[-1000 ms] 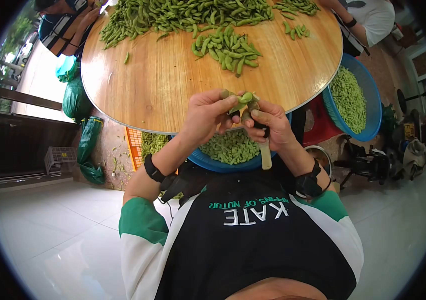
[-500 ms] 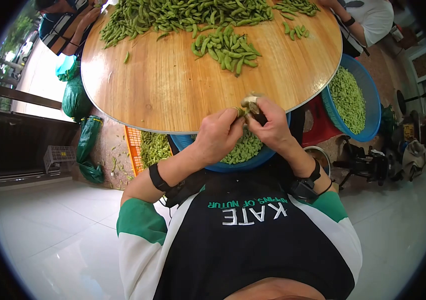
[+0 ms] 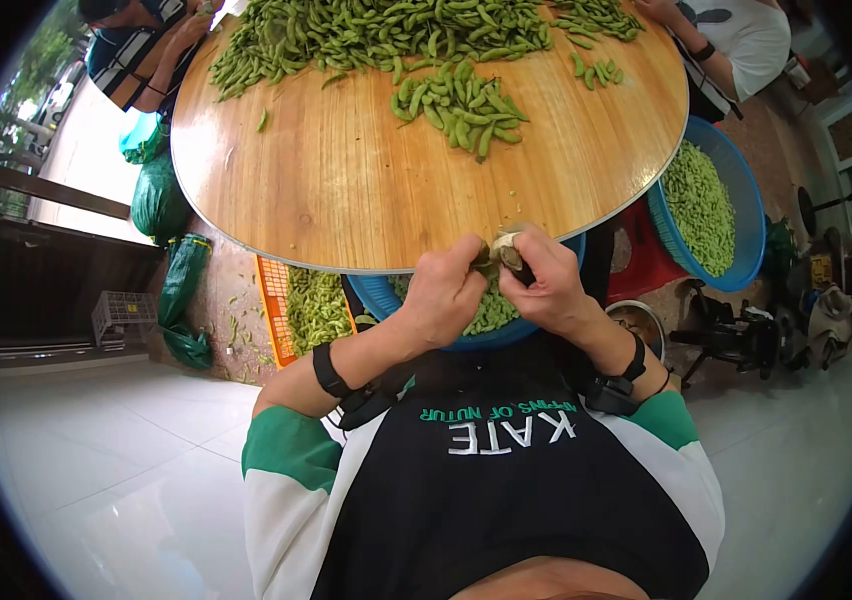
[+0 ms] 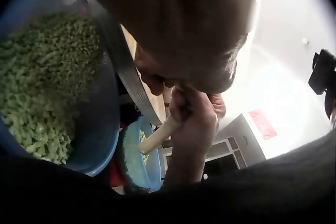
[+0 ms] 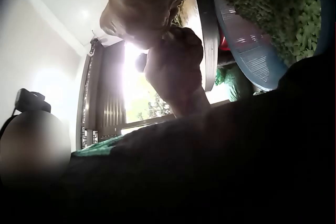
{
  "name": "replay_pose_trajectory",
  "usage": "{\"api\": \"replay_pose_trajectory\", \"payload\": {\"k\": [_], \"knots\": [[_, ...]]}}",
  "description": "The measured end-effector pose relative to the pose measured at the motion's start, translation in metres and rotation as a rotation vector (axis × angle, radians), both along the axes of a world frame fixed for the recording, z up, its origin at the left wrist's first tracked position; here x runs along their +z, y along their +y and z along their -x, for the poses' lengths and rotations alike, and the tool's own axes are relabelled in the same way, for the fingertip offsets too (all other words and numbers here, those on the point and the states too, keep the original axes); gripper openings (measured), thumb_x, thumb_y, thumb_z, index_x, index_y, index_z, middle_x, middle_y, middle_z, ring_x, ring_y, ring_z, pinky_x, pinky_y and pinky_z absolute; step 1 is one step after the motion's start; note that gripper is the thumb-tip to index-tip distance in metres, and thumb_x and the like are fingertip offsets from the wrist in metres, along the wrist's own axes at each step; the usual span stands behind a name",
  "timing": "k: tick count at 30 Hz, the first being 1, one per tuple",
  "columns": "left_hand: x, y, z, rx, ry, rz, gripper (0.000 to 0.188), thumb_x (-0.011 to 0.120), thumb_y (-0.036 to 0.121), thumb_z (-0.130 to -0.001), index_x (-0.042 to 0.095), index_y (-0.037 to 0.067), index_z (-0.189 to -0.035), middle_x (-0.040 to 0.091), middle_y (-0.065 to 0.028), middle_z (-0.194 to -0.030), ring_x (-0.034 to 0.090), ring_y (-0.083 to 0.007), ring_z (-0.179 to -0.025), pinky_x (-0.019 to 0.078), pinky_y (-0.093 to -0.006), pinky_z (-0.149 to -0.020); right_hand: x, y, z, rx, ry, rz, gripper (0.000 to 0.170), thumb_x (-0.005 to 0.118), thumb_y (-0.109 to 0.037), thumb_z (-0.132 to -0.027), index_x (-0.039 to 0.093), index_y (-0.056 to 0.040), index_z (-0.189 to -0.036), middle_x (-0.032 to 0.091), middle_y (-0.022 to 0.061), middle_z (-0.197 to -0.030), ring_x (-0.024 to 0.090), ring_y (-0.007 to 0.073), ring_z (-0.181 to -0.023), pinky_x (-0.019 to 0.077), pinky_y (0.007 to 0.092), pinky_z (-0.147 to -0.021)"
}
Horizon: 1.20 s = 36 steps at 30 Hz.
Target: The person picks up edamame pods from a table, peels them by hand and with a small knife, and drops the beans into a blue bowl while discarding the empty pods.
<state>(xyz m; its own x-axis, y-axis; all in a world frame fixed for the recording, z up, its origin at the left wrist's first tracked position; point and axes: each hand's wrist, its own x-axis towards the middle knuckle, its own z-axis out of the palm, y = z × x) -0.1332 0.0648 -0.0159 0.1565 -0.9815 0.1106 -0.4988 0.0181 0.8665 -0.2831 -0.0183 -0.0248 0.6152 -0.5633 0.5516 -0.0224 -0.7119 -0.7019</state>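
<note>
In the head view the left hand (image 3: 441,292) and right hand (image 3: 552,282) meet at the table's near edge, fingers curled, backs up. A green pod (image 3: 487,268), mostly hidden, is pinched by the left fingers. The left wrist view shows a pale handle (image 4: 160,137) sticking out of the right hand (image 4: 193,121), which grips it; the tool's other end is hidden. Dark coverings and a white band are on fingertips of the right hand. Beneath both hands sits a blue basin (image 3: 378,296) of shelled beans (image 3: 491,312).
Unshelled pods (image 3: 376,35) are heaped across the round table's (image 3: 316,170) far side, with a smaller pile (image 3: 466,110) nearer. An orange crate (image 3: 274,300) stands left of the basin, another blue basin (image 3: 751,215) to the right. Two people sit at the far side.
Both hands have come down towards the body and turned, their backs now upward. The pod, plainly visible between them earlier, is mostly covered, and the pale handle is hidden in the head view.
</note>
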Motion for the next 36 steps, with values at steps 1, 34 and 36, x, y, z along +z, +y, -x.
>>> {"api": "replay_pose_trajectory", "payload": {"k": [1,34,36], "knots": [[-0.002,0.0,0.001,0.002,0.0,0.001,0.008,0.049,0.002,-0.075,0.05,-0.002,-0.082,0.052,-0.0277,-0.069,0.054,-0.0475,-0.069,0.0425,-0.0484,-0.059,-0.001,0.0,0.001,0.023,0.023,0.011,0.022,0.062,0.005,-0.069,0.052,-0.0005,-0.087,0.048,0.0144,-0.074,0.052,0.0325,-0.062,0.0424,0.0357,-0.053],[-0.001,-0.12,-0.143,0.256,-0.694,0.096,0.031,0.062,0.029,-0.084,0.06,-0.002,-0.081,0.062,-0.0209,-0.077,0.06,-0.038,-0.077,0.0456,-0.0432,-0.069,0.001,-0.009,0.01,0.304,0.111,-0.704,0.014,0.062,-0.004,-0.084,0.059,0.0007,-0.097,0.062,0.0019,-0.078,0.056,0.0063,-0.07,0.0446,0.0213,-0.062],[-0.006,-0.146,-0.146,0.314,-0.731,0.097,0.034,0.065,0.031,-0.082,0.06,-0.002,-0.079,0.063,-0.0208,-0.077,0.061,-0.037,-0.077,0.0466,-0.0426,-0.068,-0.003,-0.009,0.016,0.25,0.125,-0.708,0.015,0.063,-0.005,-0.084,0.059,0.0008,-0.097,0.061,0.0015,-0.077,0.055,0.0064,-0.069,0.0437,0.0214,-0.061]]}}
